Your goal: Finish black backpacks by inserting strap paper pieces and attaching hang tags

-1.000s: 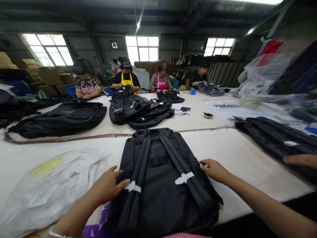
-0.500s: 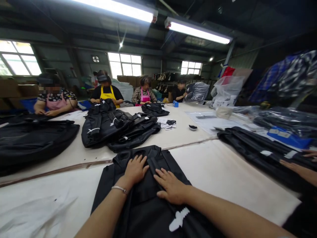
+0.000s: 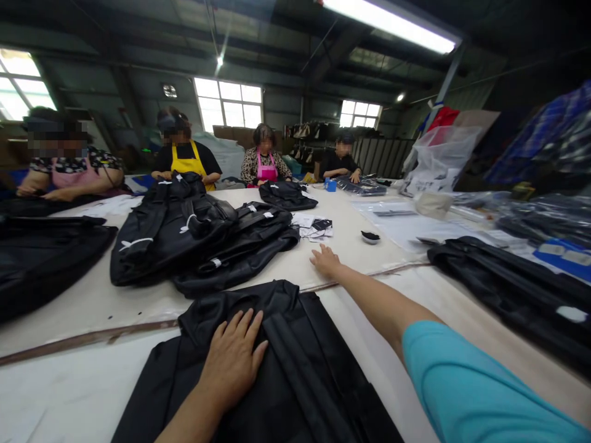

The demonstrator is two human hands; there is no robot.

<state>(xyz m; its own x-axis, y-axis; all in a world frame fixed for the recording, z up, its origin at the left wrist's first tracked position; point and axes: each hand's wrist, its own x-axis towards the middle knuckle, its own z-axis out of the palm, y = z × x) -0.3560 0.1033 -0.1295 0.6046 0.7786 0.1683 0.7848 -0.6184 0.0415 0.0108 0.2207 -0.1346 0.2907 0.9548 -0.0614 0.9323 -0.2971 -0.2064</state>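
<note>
A black bag (image 3: pixel 337 375) with a flat strap along its front lies on the white table right before me. My left hand (image 3: pixel 235 360) rests on it, palm down and fingers spread. Stretched forward past the bag's top edge, my right hand (image 3: pixel 325 262) hovers over or touches the table with its fingers extended and nothing visible in them. Closest to those fingertips are a loose pile of white and black paper tags (image 3: pixel 314 226) and, farther right, a small dish (image 3: pixel 370 237) holding something black.
Black bags with white ties (image 3: pixel 180 231) are heaped at left centre. Another black bag (image 3: pixel 498 289) lies at right, near a blue box (image 3: pixel 561 252) and plastic-wrapped goods (image 3: pixel 545 218). Several co-workers sit along the far side. A brown seam (image 3: pixel 138 331) crosses the table.
My right hand has left the bag and reached forward toward the paper tags. My left hand stays on the bag. The co-worker's hands at the right have gone from view.
</note>
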